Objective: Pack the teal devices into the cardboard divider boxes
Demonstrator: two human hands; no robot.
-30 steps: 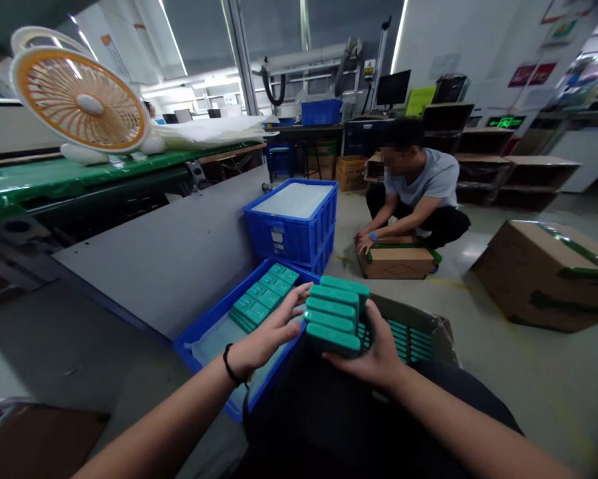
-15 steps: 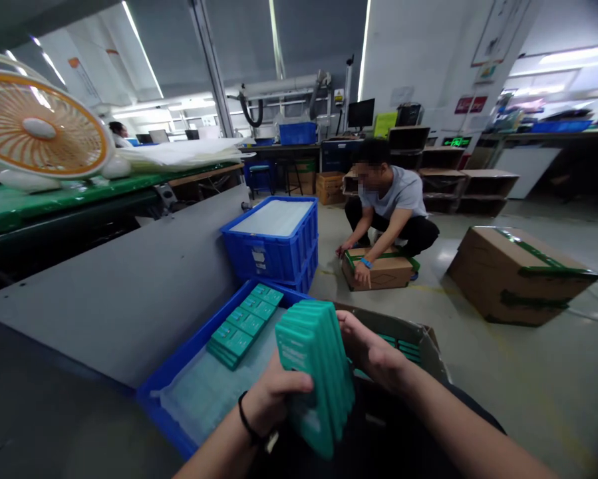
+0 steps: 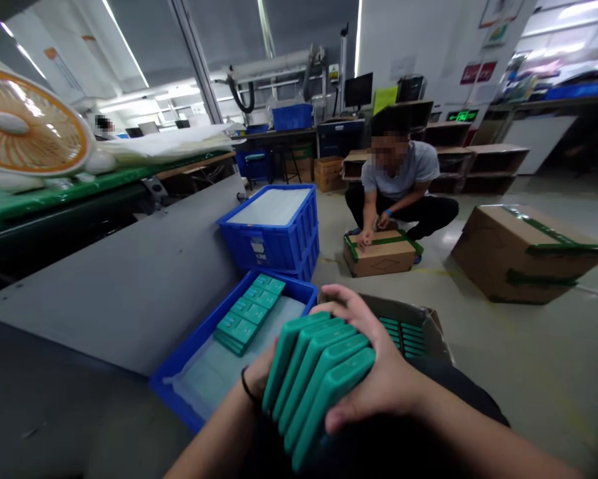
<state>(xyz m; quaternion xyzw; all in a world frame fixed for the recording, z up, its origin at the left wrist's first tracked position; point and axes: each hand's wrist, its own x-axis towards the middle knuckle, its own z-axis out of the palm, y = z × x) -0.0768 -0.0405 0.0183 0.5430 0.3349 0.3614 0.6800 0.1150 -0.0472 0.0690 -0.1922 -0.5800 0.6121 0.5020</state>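
Observation:
A fanned stack of several teal flat cases (image 3: 313, 379) is in front of me, their narrow edges turned up. My right hand (image 3: 383, 366) is closed around the stack's right side, thumb near the bottom and fingers over the far side. My left hand (image 3: 263, 372) grips the left side, with its fingers mostly hidden behind the cases. Left of my hands, a blue bin (image 3: 179, 399) with a pale translucent liner holds a row of stacked teal flat packs (image 3: 251, 309). To the right, an open carton (image 3: 431, 326) contains rows of similar teal pieces, partly hidden by my right arm.
Two stacked blue crates (image 3: 266, 233) stand beyond the bin. A person (image 3: 401, 173) squats ahead with a hand on a taped cardboard box (image 3: 383, 256). A larger carton (image 3: 528, 256) sits at right. On the left, a grey panel (image 3: 129, 286) runs below a bench with an orange-rimmed fan (image 3: 29, 126).
The stack has turned and tipped so its edges face up. My right hand, earlier flat beside it, now wraps around it. The squatting person has drawn one arm back.

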